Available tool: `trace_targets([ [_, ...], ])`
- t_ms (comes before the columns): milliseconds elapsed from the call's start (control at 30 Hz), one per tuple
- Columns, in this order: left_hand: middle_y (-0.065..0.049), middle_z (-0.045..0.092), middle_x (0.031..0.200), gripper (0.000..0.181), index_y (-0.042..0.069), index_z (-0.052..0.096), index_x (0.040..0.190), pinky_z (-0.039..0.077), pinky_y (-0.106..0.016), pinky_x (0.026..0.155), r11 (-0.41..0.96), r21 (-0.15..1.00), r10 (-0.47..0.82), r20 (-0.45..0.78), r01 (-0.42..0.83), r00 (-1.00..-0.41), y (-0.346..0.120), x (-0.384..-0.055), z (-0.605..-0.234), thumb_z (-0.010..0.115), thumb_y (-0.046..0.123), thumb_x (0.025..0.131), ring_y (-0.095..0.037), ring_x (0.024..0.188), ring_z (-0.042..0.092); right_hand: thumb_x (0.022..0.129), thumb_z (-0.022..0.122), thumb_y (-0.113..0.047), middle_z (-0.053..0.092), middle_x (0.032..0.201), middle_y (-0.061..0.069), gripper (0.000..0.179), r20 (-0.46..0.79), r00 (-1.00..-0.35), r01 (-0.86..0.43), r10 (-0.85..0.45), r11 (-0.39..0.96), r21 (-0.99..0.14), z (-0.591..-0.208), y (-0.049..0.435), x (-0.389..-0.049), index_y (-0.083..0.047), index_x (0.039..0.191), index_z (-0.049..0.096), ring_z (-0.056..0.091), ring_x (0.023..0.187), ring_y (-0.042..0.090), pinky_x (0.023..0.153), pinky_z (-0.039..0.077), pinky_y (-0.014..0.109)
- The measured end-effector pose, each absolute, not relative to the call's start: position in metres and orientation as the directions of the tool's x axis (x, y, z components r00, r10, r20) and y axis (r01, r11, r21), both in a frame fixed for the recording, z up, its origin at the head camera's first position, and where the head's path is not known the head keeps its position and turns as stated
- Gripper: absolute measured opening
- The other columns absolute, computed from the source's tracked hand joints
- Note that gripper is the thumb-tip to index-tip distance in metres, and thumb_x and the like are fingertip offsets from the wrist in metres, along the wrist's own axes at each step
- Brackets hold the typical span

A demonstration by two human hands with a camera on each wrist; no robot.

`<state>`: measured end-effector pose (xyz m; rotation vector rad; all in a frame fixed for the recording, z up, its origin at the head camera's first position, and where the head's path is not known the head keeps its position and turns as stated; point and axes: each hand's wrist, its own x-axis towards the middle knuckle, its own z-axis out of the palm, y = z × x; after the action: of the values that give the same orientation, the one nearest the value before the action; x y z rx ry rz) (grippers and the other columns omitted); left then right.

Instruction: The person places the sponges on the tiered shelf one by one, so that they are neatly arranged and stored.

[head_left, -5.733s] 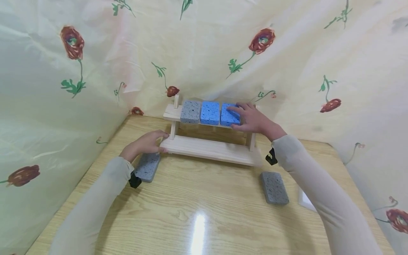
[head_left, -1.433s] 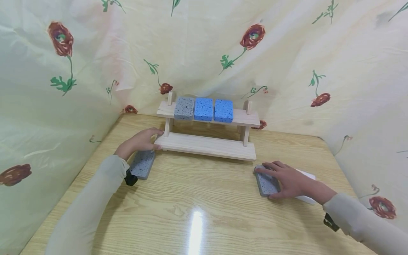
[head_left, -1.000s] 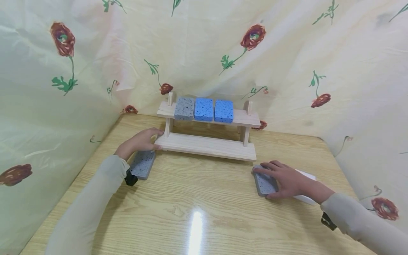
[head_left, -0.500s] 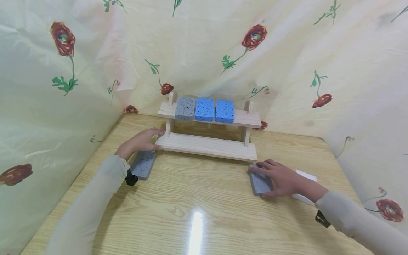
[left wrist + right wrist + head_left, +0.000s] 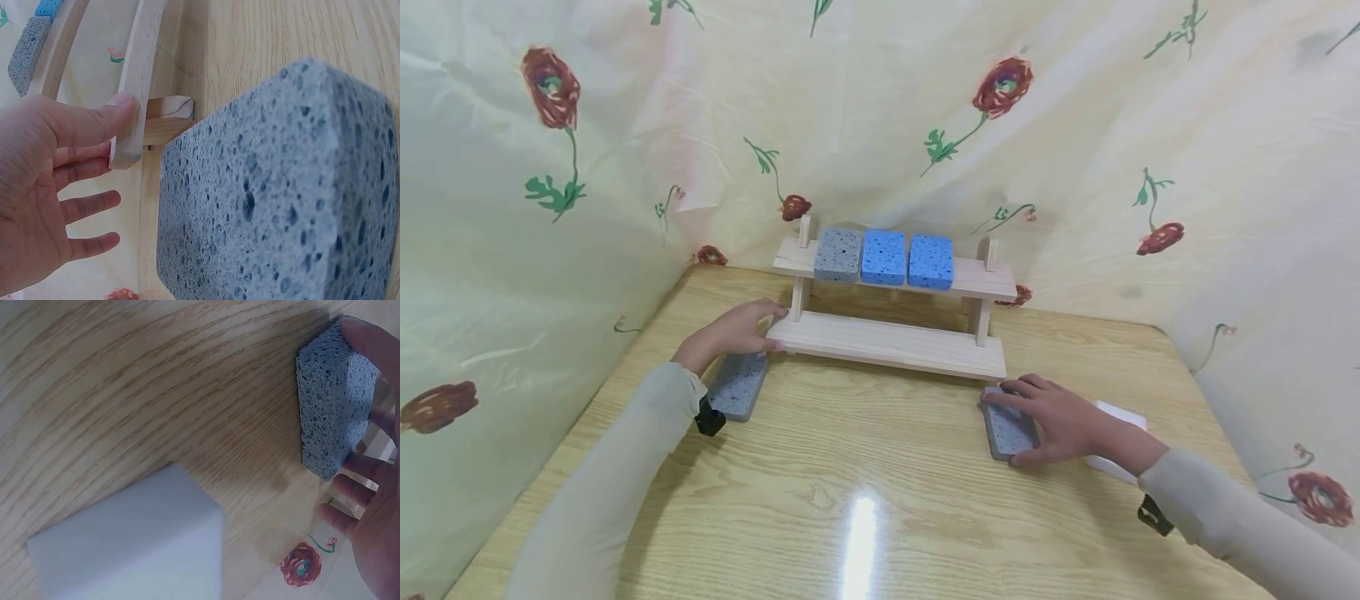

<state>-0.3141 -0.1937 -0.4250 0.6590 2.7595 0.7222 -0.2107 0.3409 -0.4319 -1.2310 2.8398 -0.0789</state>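
Note:
A two-tier wooden shelf (image 5: pixel 887 343) stands at the back of the table. My left hand (image 5: pixel 730 331) pinches the left end of its lower board between thumb and fingers, the other fingers spread in the left wrist view. On the table at the right, my right hand (image 5: pixel 1060 419) grips a grey sponge (image 5: pixel 1011 432) across its width, thumb on the near end. The upper board bears a grey sponge (image 5: pixel 838 254) and two blue ones, a middle blue sponge (image 5: pixel 883 257) and a right blue sponge (image 5: pixel 931 261). Another grey sponge (image 5: pixel 739 386) lies below my left wrist.
A white block (image 5: pixel 137 540), partly hidden by my right wrist in the head view, lies on the table (image 5: pixel 820 533) to the right. Flowered cloth (image 5: pixel 865 125) hangs behind and at both sides.
My right hand has left the right blue sponge on the upper board, come down to the right grey sponge and shifted it slightly left. My left hand keeps its hold on the shelf.

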Motion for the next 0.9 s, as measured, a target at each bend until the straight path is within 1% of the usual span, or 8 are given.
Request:
trace_targets([
  [333, -0.027, 0.047, 0.153, 0.066, -0.006, 0.049, 0.146, 0.032, -0.06, 0.121, 0.785, 0.504, 0.467, -0.098, 0.361, -0.879, -0.192, -0.313, -0.423, 0.076, 0.021, 0.092, -0.046, 0.145, 0.04, 0.074, 0.081, -0.065, 0.056, 0.142, 0.02, 0.093, -0.009, -0.677, -0.735, -0.736, 0.676, -0.057, -0.431, 0.341, -0.206, -0.02, 0.15, 0.051, 0.056, 0.125, 0.04, 0.09, 0.054, 0.055],
  [567, -0.028, 0.047, 0.153, 0.066, -0.008, 0.049, 0.146, 0.031, -0.06, 0.121, 0.777, 0.504, 0.479, -0.086, 0.377, -0.874, -0.193, -0.313, -0.423, 0.075, 0.021, 0.092, -0.046, 0.144, 0.04, 0.075, 0.082, -0.062, 0.056, 0.143, 0.021, 0.092, -0.01, -0.669, -0.741, -0.743, 0.669, -0.065, -0.427, 0.336, -0.203, -0.02, 0.15, 0.051, 0.056, 0.125, 0.04, 0.091, 0.054, 0.055],
  [900, -0.028, 0.047, 0.152, 0.065, -0.008, 0.049, 0.145, 0.031, -0.059, 0.121, 0.778, 0.501, 0.477, -0.081, 0.378, -0.875, -0.192, -0.312, -0.423, 0.076, 0.02, 0.092, -0.046, 0.144, 0.04, 0.076, 0.08, -0.065, 0.054, 0.146, 0.022, 0.092, -0.027, -0.672, -0.737, -0.74, 0.671, -0.081, -0.423, 0.33, -0.203, -0.021, 0.151, 0.049, 0.055, 0.128, 0.041, 0.093, 0.053, 0.057],
])
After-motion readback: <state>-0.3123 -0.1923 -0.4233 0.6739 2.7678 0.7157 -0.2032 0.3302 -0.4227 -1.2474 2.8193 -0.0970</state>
